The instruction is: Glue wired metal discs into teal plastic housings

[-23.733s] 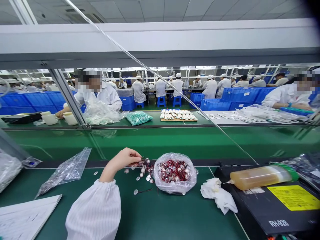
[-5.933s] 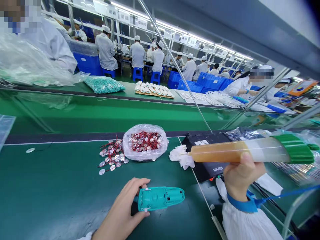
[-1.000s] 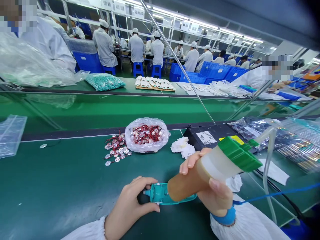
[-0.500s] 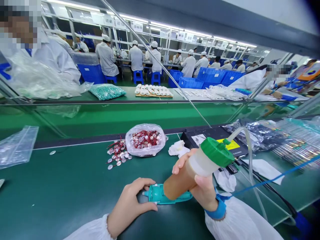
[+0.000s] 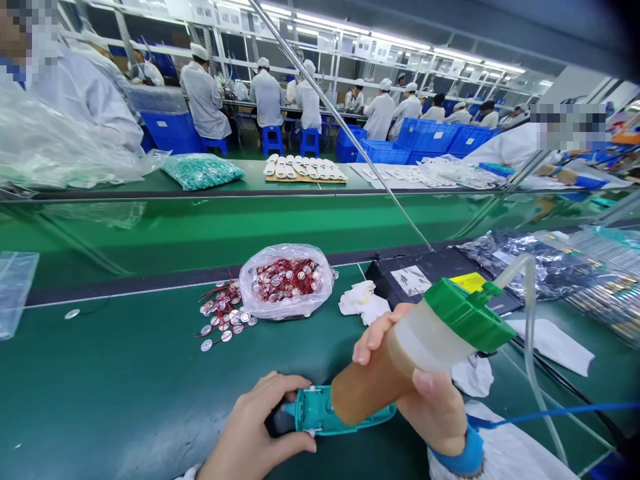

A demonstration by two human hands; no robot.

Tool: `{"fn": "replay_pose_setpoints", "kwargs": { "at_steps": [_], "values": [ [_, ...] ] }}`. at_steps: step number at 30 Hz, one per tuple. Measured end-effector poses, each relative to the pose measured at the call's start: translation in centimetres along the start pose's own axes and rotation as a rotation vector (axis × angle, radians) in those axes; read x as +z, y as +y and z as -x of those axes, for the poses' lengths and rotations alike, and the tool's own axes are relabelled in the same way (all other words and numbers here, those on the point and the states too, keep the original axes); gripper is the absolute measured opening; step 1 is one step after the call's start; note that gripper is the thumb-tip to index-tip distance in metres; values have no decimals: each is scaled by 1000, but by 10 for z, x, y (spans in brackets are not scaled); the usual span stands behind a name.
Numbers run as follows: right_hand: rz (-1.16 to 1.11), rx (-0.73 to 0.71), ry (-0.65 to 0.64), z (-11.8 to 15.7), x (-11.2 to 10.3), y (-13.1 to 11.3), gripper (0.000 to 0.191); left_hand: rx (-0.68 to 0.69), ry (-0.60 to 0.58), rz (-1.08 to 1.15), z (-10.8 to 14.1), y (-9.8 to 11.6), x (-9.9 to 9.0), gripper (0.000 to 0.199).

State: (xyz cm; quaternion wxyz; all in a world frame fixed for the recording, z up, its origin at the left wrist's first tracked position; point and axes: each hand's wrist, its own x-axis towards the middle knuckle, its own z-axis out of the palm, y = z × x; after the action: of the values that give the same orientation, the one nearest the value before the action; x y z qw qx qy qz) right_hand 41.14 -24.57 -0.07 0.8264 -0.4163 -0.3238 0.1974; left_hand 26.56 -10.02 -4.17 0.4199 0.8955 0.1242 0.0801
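Observation:
My left hand (image 5: 263,423) grips the left end of a teal plastic casing (image 5: 320,415) between thumb and fingers, its hollow inside facing up. In my right hand (image 5: 425,400) is a tilted translucent bottle (image 5: 417,337) of brown liquid, with a green cap (image 5: 467,313) and a clear tube (image 5: 531,353) running from the cap. The bottle's lower end is over the casing and covers part of it; whether they touch, I cannot tell. Past my hands stands a plastic bag (image 5: 245,283) of small round discs with red wires. More wired discs (image 5: 227,317) lie beside it.
Crumpled white tissue (image 5: 363,300) lies by a black box (image 5: 405,280). A blue cord (image 5: 570,411) runs from my right wristband (image 5: 457,453). A slanted metal rod (image 5: 345,127) crosses the view. White parts (image 5: 305,168) and a bag of teal pieces (image 5: 203,171) lie on the far ledge, with co-workers beyond.
The view has shifted slightly, so the bag and ledge sit a little differently. Both hands keep their holds, and the bottle still leans over the casing.

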Motion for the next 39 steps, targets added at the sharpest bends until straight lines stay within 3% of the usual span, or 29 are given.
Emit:
{"fn": "replay_pose_setpoints", "kwargs": {
  "at_steps": [5, 13, 19, 29, 39],
  "values": [
    [3, -9, 15, 4, 1, 2, 37, 23, 14, 7, -1, 0, 1, 41],
    [31, -39, 130, 1, 1, 5, 34, -44, -16, 31, -1, 3, 0, 36],
    [-15, -24, 214, -3, -2, 11, 35, -20, 17, 46, -1, 1, 0, 39],
    [18, -67, 241, -4, 1, 9, 36, -27, 31, 45, 1, 3, 1, 40],
    [62, -84, 182, -1, 1, 2, 36, -44, 8, 49, 2, 2, 1, 39]
  ]
}}
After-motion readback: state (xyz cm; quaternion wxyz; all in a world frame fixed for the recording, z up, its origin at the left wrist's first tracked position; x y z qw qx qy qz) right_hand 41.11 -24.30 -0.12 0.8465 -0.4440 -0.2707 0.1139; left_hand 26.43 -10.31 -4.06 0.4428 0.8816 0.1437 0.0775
